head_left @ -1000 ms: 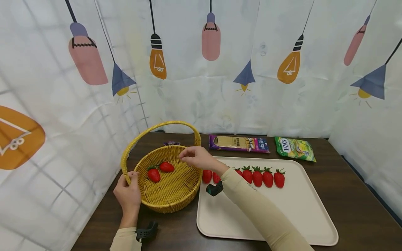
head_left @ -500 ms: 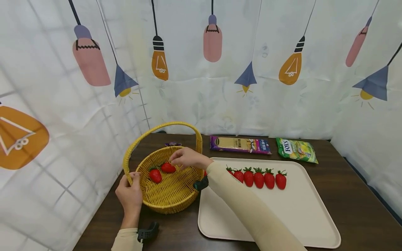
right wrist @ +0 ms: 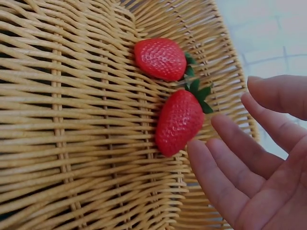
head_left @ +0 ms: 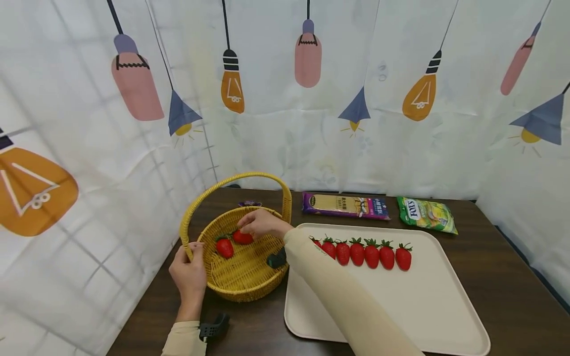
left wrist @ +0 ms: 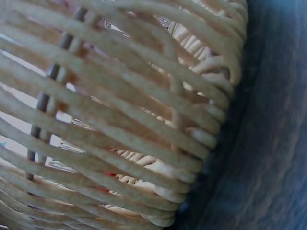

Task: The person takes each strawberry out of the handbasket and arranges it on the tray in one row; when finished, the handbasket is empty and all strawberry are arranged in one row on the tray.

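A yellow wicker basket stands at the left, its tall handle arching over it. My left hand grips the handle's near-left foot; the left wrist view looks closely at the basket's weave. Two red strawberries with green leaves lie inside, one nearer the left wall and one farther back. My right hand reaches over the right rim into the basket. In the right wrist view its fingers are spread loosely and hold nothing, a fingertip beside the lower strawberry; whether they touch cannot be told.
A cream tray right of the basket bears a row of several strawberries, partly covered by my right sleeve. Behind it lie a purple noodle packet and a green candy bag. A small purple wrapper lies behind the basket.
My right hand has moved left and deeper into the basket, to the farther strawberry. The left hand keeps its grip on the handle. The head view has turned slightly left.
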Available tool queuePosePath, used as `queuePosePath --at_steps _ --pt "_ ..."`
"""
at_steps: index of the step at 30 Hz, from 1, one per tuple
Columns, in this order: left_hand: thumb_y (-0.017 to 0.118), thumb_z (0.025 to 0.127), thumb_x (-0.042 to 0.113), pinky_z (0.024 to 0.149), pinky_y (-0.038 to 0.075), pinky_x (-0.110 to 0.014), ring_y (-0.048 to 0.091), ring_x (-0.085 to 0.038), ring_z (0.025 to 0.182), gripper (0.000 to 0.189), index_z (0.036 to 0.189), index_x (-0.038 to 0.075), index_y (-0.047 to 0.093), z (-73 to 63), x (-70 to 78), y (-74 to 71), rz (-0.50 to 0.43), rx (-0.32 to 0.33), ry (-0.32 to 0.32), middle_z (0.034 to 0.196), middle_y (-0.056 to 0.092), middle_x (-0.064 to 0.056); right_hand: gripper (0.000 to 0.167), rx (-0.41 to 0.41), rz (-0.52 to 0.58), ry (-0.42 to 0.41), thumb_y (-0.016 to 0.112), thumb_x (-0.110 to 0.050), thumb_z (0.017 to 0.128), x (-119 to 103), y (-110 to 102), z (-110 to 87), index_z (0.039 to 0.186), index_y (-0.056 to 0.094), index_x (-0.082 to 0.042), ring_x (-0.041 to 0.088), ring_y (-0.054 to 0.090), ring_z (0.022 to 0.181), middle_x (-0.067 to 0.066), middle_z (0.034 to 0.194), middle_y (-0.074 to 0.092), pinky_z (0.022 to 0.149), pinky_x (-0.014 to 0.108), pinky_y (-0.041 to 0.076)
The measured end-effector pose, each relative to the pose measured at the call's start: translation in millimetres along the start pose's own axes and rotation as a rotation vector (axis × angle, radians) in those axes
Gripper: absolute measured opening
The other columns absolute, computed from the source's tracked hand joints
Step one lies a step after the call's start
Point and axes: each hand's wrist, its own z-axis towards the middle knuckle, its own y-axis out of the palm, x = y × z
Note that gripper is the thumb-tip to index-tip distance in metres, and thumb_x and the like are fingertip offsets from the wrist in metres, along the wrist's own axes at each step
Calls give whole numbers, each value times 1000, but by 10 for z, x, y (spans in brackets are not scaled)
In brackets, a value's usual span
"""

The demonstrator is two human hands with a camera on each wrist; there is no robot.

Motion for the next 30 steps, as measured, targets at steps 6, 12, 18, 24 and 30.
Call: queuePosePath --at_steps 6,12,18,24,30 --pt "62 95 12 52 36 -19 48 -6 56 15 87 2 71 -4 11 19 5 2 0 82 63 22 28 62 -151 -28 65 -14 94 27 61 83 121 68 -8 23 63 95 4 113 68 83 40 52" --pt "64 94 10 54 35 -20 49 -6 58 14 84 1 69 -9 17 17 3 12 4 81 62 23 33 18 -237 -24 68 -15 92 139 92 125 125 67 -13 18 60 114 4 123 66 89 29 49" --pt "63 95 10 55 36 -19 53 -4 63 16 84 -1 69 -15 24 2 -10 9 8 82 63 21 38 -44 -231 -33 71 -14 90 210 108 153 128 67 -17 18 55 120 4 129 63 89 27 48" --pt "62 95 11 54 34 -19 50 -4 60 18 84 -2 69 -22 39 -12 -7 5 2 87 71 -5 39 -134 -297 -39 70 -18 91 245 128 174 129 65 -21 16 53 124 4 134 59 91 25 46" --pt "60 95 6 52 32 -18 45 1 56 17 86 -6 69 -43 141 -29 -19 -4 18 90 70 -20 26 -136 -254 -40 70 -11 90 262 155 160 116 71 -15 10 59 104 0 118 65 79 25 50"
